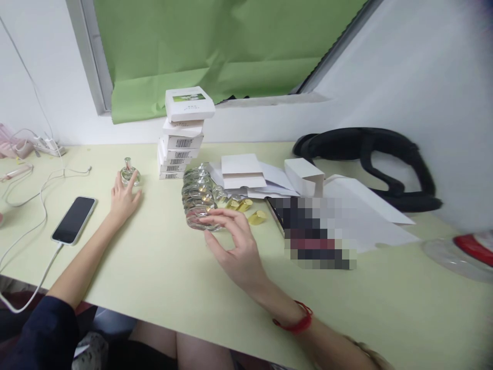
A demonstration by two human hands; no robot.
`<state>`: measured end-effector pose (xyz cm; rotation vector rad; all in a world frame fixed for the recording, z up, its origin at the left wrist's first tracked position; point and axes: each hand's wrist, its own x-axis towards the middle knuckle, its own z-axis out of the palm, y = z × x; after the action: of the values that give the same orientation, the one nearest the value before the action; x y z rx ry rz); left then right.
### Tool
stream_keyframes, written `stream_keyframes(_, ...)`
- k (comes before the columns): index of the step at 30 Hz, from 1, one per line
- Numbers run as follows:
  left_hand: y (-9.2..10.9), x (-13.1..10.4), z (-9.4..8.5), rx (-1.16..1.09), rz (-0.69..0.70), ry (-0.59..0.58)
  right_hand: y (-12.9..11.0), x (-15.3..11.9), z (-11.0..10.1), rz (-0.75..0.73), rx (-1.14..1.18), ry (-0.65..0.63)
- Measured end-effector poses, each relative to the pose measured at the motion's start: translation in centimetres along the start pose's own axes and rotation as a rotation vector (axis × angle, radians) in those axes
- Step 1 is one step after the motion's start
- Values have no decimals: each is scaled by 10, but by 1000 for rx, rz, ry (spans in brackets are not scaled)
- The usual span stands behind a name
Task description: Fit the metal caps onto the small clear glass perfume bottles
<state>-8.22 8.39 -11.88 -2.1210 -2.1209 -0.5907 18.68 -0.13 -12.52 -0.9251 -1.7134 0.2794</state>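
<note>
On the left of the table, my left hand (125, 199) has its fingertips at both sides of a small clear glass perfume bottle (130, 173), whose narrow neck points up. My right hand (239, 245) is open, thumb apart from the fingers. Its fingertips overlap the nearest bottle in a row of clear glass perfume bottles (192, 198); whether they touch it I cannot tell. Several gold caps (257, 218) lie just beyond that hand.
Behind the row stands a stack of white boxes (179, 142). Opened white cartons (242, 169) lie right of it, near a black strap-like object (346, 141). A phone (74, 220) on a white cable (46, 267) lies at the left. A blurred-out dark item is at the right.
</note>
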Motion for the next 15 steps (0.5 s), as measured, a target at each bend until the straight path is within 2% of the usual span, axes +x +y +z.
stream_keyframes(5,9,-2,-4,26,-55,11,2,-2,2,38,-72,33)
stream_keyframes(9,17,-5,-6,62,-104,23,5,-4,4,79,-103,12)
stream_keyframes(15,16,-5,-5,62,-127,47,8,-3,2,86,-77,7)
